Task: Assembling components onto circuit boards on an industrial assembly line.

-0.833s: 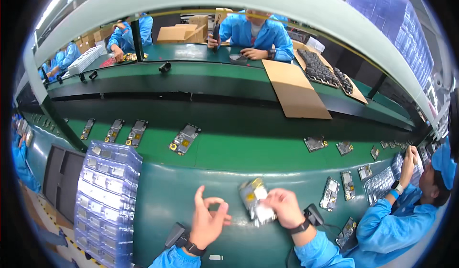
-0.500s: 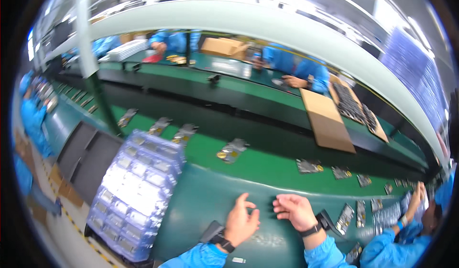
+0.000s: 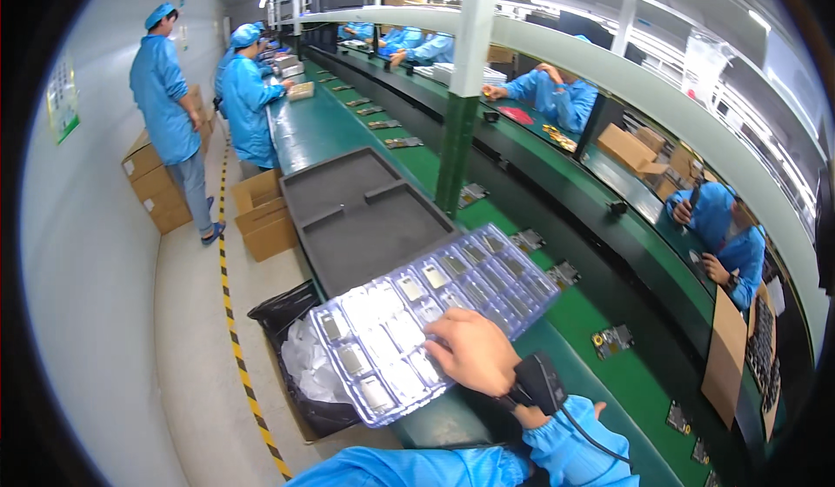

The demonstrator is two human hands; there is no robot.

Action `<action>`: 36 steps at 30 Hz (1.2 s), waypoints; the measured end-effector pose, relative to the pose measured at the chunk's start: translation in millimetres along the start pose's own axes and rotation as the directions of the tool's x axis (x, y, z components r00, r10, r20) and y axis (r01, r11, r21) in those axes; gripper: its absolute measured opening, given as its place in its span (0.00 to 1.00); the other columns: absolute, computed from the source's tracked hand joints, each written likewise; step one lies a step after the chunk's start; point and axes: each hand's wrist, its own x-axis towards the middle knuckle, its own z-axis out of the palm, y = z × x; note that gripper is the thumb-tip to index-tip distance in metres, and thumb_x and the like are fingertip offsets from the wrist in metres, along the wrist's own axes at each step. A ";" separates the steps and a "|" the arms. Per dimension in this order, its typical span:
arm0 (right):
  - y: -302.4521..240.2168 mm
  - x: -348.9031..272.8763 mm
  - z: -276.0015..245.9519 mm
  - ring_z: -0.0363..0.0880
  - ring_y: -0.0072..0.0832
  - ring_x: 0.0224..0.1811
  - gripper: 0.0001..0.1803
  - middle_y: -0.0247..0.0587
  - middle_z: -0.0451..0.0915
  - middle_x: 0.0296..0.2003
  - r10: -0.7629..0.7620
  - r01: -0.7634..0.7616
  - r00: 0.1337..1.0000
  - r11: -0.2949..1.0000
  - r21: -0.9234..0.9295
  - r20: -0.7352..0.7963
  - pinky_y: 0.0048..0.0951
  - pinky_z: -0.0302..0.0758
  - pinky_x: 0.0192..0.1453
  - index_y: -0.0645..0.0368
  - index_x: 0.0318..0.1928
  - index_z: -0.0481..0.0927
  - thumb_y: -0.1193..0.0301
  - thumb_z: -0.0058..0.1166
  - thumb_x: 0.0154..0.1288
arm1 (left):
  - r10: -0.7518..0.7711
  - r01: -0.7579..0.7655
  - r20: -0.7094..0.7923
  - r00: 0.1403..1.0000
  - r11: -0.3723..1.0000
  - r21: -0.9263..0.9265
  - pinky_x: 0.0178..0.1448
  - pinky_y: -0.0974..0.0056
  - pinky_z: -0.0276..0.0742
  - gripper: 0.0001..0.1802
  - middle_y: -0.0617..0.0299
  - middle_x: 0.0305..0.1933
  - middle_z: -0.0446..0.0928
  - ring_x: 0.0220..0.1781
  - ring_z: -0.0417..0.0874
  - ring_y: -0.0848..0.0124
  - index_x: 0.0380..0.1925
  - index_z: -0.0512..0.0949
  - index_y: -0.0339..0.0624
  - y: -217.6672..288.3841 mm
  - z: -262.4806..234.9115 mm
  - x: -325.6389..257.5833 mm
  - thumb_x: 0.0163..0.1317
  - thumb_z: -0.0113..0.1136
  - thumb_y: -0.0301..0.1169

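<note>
The work in hand looks to be picking a flat silvery part (image 3: 410, 288) from the clear plastic tray (image 3: 371, 416), which lies slantwise at the left of the near tabletop (image 3: 448, 430), beside a dark grey tray (image 3: 348, 243). The right hand (image 3: 477, 352) reaches over its near side, palm down, fingers bent and partly closed at the pockets; whether they pinch anything cannot be told. The left hand (image 3: 600, 410) is mostly hidden behind the right sleeve, so its grip cannot be told either. The next move probably calls for a light fingertip pinch and straight lift, leaving neighbouring pockets undisturbed.
</note>
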 end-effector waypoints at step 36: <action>20.7 90.1 57.2 0.89 0.46 0.39 0.08 0.49 0.88 0.32 0.013 -0.025 0.967 0.999 -0.041 -0.255 0.43 0.84 0.37 0.52 0.32 0.89 0.68 0.59 0.53 | -0.320 0.319 0.121 0.940 0.947 0.024 0.32 0.61 0.89 0.37 0.51 0.57 0.74 0.33 0.89 0.64 0.75 0.47 0.34 69.6 -17.9 13.7 0.74 0.55 0.30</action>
